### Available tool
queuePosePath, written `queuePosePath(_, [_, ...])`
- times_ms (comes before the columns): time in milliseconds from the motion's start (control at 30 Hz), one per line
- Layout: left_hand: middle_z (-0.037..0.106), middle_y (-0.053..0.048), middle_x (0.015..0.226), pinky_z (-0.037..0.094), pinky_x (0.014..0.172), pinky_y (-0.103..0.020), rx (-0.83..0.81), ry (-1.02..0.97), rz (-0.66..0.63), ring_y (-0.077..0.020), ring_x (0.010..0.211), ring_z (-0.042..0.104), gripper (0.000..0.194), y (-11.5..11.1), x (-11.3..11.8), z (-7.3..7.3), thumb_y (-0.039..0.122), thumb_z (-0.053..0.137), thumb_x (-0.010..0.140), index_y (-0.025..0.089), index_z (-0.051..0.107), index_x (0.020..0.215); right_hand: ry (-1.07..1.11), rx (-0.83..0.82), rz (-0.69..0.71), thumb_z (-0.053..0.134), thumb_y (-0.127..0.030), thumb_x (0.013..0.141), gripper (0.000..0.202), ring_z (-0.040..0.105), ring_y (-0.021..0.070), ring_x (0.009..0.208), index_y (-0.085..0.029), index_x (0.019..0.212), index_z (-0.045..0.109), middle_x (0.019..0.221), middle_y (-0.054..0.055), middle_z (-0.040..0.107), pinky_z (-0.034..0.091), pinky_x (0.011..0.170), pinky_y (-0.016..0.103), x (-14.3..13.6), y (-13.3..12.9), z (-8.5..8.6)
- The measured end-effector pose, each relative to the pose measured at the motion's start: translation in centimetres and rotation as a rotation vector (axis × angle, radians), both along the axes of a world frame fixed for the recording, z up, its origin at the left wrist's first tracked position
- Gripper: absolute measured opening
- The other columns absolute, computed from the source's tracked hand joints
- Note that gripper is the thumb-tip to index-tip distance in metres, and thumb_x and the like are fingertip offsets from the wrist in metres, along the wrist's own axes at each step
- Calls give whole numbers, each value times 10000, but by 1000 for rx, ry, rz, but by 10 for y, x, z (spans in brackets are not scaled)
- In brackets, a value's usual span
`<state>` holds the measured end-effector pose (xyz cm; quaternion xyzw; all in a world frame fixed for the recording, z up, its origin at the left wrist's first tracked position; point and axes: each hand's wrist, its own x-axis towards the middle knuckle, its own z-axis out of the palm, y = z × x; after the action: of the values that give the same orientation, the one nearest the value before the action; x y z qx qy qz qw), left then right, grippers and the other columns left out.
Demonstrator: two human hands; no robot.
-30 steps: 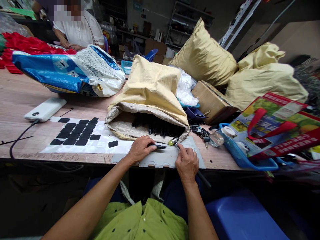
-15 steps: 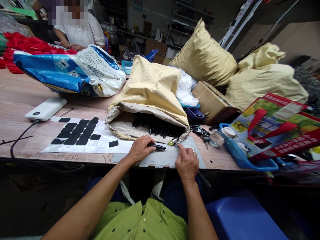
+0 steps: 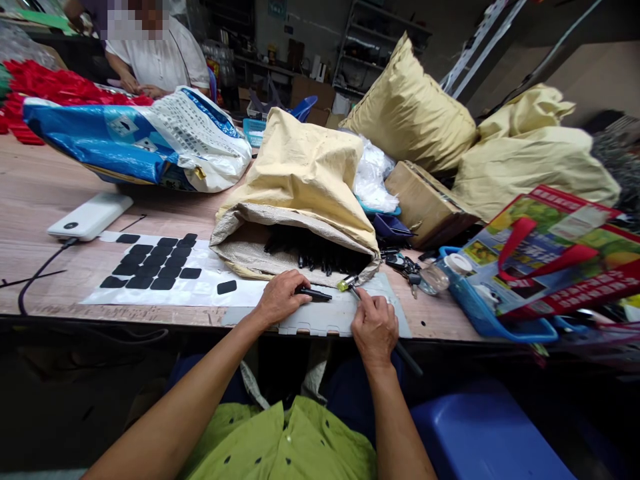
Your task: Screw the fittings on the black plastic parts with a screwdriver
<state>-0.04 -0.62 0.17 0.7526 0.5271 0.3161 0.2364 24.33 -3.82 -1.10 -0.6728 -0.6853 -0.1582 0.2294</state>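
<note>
My left hand (image 3: 283, 297) is closed on a slim black pen-like piece (image 3: 316, 294) and keeps it low over a grey board (image 3: 320, 321) at the table's edge. Closed too, my right hand (image 3: 374, 327) grips a small hammer (image 3: 349, 284) by its dark handle. The hammer's head, with a yellow-green face, is just right of the black piece's tip and apart from it. Behind both hands lies a cream sack (image 3: 305, 160), its mouth facing me. Inside it is a heap of similar black pieces (image 3: 320, 252).
Left are a white sheet with black stickers (image 3: 155, 267), a white power bank (image 3: 90, 217) and a blue-white bag (image 3: 125, 143). Keys (image 3: 413, 277), a clear bottle (image 3: 435, 277) and a blue basket (image 3: 480, 313) with a colourful bag are at right. Across the table sits another person (image 3: 160, 60).
The black piece in my left hand looks slightly turned. Both hands and the hammer stay almost in place. The view has shifted very slightly.
</note>
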Motion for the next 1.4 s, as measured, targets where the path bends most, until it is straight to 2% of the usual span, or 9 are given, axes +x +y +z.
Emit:
queuePosePath(300, [654,-11,908,433,753,-315,-6,-28,3,-200,865,593,109,0,-1,0,197,702,812,224,683,916,57,-37,63,526,-121,917,396,460,224,849,-256,1253,686,916,69,603,295,713,343,3,1,5])
queuePosePath(400, [660,-10,917,439,768,-316,-8,-39,3,-202,885,602,116,1,-1,-1,184,707,801,225,681,906,100,-74,57,563,-144,908,356,469,232,881,-260,1214,705,942,75,608,298,729,344,2,1,13])
queuePosePath(500, [662,-11,920,443,780,-319,-8,-40,4,-206,901,605,122,2,-1,-2,181,713,791,222,681,902,127,-68,53,616,-195,898,306,487,257,968,-261,1177,721,1052,88,615,323,781,362,-7,0,24])
queuePosePath(633, [659,-16,924,443,783,-319,0,-39,-9,-204,896,601,130,2,-1,-4,181,713,785,215,685,908,208,-138,253,630,-237,910,323,509,258,1061,-266,1225,692,1137,75,619,374,857,368,-29,1,32])
queuePosePath(767, [644,-12,894,439,763,-304,10,-66,-10,-194,870,594,130,2,-1,-5,167,706,778,212,681,897,194,-211,413,657,-287,911,349,507,253,1059,-257,1258,668,1137,74,620,382,891,369,-48,7,26])
queuePosePath(933, [637,-5,905,449,767,-296,15,-117,-11,-184,867,594,136,2,-2,-6,149,683,772,215,678,890,113,-215,428,642,-319,933,210,503,251,1025,-245,1123,696,1094,69,638,347,873,376,-58,11,18])
queuePosePath(1100, [652,-7,939,453,783,-295,9,-142,-39,-186,894,607,144,3,-4,-5,201,680,822,230,705,961,210,-225,476,588,-311,965,186,524,239,1020,-232,1110,675,1058,57,681,343,898,365,-56,10,20])
queuePosePath(1267, [672,-32,976,444,843,-331,59,23,-104,-211,958,605,192,3,-2,-6,295,617,927,250,710,1089,316,-247,510,551,-310,977,181,549,228,995,-225,1075,677,1016,42,713,349,864,350,-50,15,20])
queuePosePath(1400, [664,-62,984,423,852,-383,126,184,-89,-249,978,574,188,1,2,-7,270,566,950,226,697,1078,341,-216,524,522,-267,970,165,537,224,965,-202,995,672,957,48,705,354,862,348,-55,18,15])
